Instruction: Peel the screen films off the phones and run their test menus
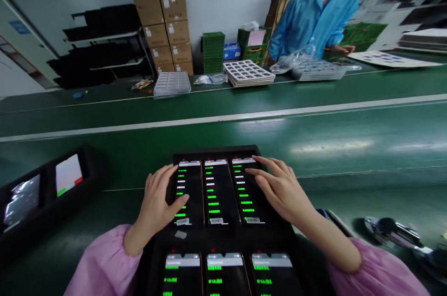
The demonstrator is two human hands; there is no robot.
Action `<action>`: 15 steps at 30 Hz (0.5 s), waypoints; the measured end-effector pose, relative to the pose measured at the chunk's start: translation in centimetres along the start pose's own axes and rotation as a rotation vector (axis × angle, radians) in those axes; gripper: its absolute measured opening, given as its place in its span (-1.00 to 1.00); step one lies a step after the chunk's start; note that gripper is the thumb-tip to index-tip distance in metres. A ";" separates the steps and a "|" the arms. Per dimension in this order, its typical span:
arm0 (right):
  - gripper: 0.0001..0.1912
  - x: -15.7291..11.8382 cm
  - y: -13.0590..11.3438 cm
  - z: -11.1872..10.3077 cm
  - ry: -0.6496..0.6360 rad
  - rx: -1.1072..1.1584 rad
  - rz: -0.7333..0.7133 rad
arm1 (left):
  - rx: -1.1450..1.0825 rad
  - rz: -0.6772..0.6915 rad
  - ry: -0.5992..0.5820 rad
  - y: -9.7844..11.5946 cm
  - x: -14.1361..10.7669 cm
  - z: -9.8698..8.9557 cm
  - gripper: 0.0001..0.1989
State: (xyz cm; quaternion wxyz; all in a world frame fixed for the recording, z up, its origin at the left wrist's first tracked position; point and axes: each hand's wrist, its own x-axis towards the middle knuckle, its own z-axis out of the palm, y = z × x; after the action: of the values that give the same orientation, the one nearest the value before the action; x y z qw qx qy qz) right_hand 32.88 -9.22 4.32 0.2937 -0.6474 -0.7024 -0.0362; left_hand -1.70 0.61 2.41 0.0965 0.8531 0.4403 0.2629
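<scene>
A black foam tray (223, 238) holds several smartphones in two rows, their dark screens showing lines of green and white text. My left hand (159, 200) lies at the upper-left phone (192, 189), thumb over its screen and fingers along its left edge, holding nothing. Over the upper-right phone (249, 198) is my right hand (279, 184), fingers apart and fingertips at the top of the screen; whether they touch the glass I cannot tell. Between them sits the upper-middle phone (220, 193). The lower row, with a lower-middle phone (226, 279), is cut off by the frame.
Another black tray (96, 170) with lit phones stands at left. Beyond the green belt (216, 135) are a white grid tray stack (247, 72), clear plastic trays (172, 82) and a person in a blue jacket (307, 21). Metallic objects (394, 230) lie at right.
</scene>
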 end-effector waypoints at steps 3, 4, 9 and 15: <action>-0.51 -0.2 0.1 0.4 0.012 -0.042 -0.018 | 0.039 -0.014 0.036 -0.3 -0.9 0.0 -0.24; -0.51 -0.2 0.2 0.4 0.013 -0.052 -0.021 | 0.057 -0.021 0.038 -0.2 -1.0 -0.1 -0.19; -0.51 0.3 0.7 0.2 0.013 -0.094 -0.041 | 0.092 -0.058 0.024 0.4 -0.5 -0.3 -0.08; -0.46 1.1 0.8 0.7 0.007 -0.284 -0.087 | 0.106 -0.079 0.000 0.8 -0.5 -0.4 -0.10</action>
State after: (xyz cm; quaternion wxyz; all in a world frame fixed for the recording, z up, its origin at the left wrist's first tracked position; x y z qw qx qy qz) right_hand 33.38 -7.80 4.02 0.1995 -0.6514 -0.7165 -0.1500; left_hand -1.54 -0.27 2.90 0.0615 0.8388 0.4871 0.2351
